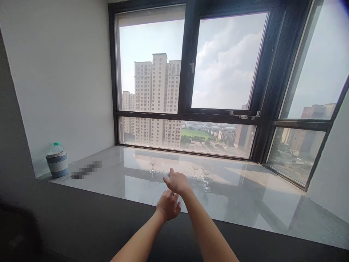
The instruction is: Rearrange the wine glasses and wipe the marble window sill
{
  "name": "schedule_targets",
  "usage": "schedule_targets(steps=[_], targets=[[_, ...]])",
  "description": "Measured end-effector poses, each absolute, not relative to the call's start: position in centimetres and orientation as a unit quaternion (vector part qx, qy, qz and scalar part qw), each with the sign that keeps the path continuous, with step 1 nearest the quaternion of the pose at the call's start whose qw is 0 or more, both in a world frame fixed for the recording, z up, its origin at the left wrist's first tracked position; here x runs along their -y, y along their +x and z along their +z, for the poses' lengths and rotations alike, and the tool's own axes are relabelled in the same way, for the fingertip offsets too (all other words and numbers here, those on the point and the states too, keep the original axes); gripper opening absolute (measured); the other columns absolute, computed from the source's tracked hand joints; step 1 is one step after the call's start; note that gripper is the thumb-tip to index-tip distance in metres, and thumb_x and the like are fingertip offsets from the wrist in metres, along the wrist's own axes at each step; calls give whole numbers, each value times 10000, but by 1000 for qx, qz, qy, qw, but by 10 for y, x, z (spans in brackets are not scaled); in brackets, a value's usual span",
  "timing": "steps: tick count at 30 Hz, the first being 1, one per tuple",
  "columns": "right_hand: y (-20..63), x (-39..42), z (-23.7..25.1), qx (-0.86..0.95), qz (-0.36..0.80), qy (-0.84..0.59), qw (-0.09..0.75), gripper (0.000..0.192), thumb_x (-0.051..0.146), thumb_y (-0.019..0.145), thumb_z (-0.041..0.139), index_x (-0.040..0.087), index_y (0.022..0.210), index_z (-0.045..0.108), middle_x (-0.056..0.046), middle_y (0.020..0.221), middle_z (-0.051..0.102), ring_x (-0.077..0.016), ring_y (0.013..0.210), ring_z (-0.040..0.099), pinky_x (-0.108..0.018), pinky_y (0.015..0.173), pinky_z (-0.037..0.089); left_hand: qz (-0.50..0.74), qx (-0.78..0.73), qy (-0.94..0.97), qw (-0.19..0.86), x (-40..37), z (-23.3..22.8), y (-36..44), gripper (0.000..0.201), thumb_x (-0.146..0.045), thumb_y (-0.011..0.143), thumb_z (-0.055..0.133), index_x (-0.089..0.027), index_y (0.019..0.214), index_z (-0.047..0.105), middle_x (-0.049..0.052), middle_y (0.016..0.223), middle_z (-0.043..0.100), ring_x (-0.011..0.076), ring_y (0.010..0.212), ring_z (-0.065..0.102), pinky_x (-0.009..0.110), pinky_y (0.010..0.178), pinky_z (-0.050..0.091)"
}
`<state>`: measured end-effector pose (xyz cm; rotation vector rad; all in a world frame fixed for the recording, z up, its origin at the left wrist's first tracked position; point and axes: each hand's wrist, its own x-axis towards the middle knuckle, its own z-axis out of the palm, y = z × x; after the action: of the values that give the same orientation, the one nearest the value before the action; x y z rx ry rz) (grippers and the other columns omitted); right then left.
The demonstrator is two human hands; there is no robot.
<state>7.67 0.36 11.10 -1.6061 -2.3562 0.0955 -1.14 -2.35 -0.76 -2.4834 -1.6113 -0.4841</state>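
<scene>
My left hand (167,206) is closed, its fingers curled, just over the front edge of the grey tiled sill. At its fingers shows a small clear, glassy part (177,198); most of that glass is hidden by my hands. Right above and touching it, my right hand (177,182) is bent with the fingers curled in; what lies inside its grip is hidden. To the left beyond my hands stands a stemmed glass (152,163). On the right side are several more, among them a near glass (208,179) and a farther glass (195,168), all upright.
A blue-and-white striped cup-shaped container (57,165) stands at the sill's left end, with a green-capped bottle (57,146) behind it. Beside it lies a pixelated dark object (86,170). The glossy sill (109,182) runs to dark-framed windows (218,118); walls close both ends.
</scene>
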Motion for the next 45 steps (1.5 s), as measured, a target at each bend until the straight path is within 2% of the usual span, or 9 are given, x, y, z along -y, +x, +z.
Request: schedule_targets(steps=[3, 7, 11, 15, 23, 29, 34, 40, 45], targets=[[77, -4, 110, 819, 33, -555, 144, 635, 571, 910, 368, 140, 1370, 438, -175, 1113, 677, -291, 1007, 632, -353, 798, 419, -174, 527, -827, 92, 24, -8, -12, 414, -345, 879, 407, -164, 1209, 581, 171, 1217, 568, 334, 1089, 512, 475, 915, 408], [76, -4, 110, 817, 31, -556, 150, 637, 562, 912, 376, 134, 1381, 427, -169, 1090, 685, -289, 995, 637, -352, 791, 420, -170, 528, -825, 107, 25, -7, -12, 447, -373, 878, 417, -178, 1249, 573, 162, 1260, 568, 345, 1158, 487, 522, 1014, 330], [76, -4, 109, 816, 30, -557, 149, 624, 546, 918, 387, 139, 1391, 413, -163, 1086, 688, -280, 1003, 637, -345, 798, 419, -174, 526, -827, 93, 23, -7, -12, 567, -412, 891, 413, -223, 1426, 431, 132, 1482, 420, 360, 1348, 336, 574, 1109, 196], [76, -5, 108, 816, 26, -557, 152, 644, 547, 915, 384, 126, 1401, 411, -161, 1079, 690, -288, 1002, 636, -347, 784, 422, -170, 520, -835, 60, 18, -7, -13, 662, -499, 898, 409, -267, 1510, 310, 98, 1553, 331, 373, 1417, 239, 600, 1140, 109], [77, -7, 104, 814, 26, -561, 148, 699, 558, 913, 365, 122, 1459, 347, -167, 1106, 684, -298, 1023, 631, -354, 792, 417, -157, 506, -848, 3, 17, 0, -15, 608, -545, 934, 343, -335, 1504, 323, 59, 1559, 332, 341, 1447, 204, 620, 1145, 90], [77, -4, 105, 813, 33, -562, 148, 719, 570, 915, 351, 118, 1473, 332, -164, 1104, 687, -312, 1026, 629, -366, 798, 417, -158, 484, -860, -9, 15, -2, -15, 605, -586, 946, 285, -308, 1474, 388, 83, 1526, 387, 348, 1429, 250, 648, 1134, 109], [77, -1, 108, 814, 37, -563, 140, 753, 568, 924, 346, 114, 1517, 248, -166, 1121, 681, -308, 1044, 623, -372, 821, 413, -159, 475, -866, -8, 13, -5, -16, 614, -592, 952, 253, -316, 1491, 358, 88, 1524, 389, 359, 1406, 293, 661, 1125, 133], [77, -4, 105, 810, 23, -569, 144, 754, 576, 943, 328, 95, 1518, 246, -174, 1076, 691, -305, 1026, 631, -358, 806, 416, -164, 472, -866, -5, 12, -5, -17, 623, -603, 938, 277, -313, 1481, 374, 76, 1521, 397, 334, 1421, 273, 632, 1142, 108], [78, -9, 99, 812, 0, -564, 151, 767, 561, 980, 261, 43, 1535, 153, -187, 1020, 701, -302, 977, 646, -354, 779, 419, -159, 478, -864, 0, 12, -5, -17, 626, -602, 938, 272, -316, 1489, 357, 64, 1532, 382, 316, 1425, 275, 597, 1155, 105]])
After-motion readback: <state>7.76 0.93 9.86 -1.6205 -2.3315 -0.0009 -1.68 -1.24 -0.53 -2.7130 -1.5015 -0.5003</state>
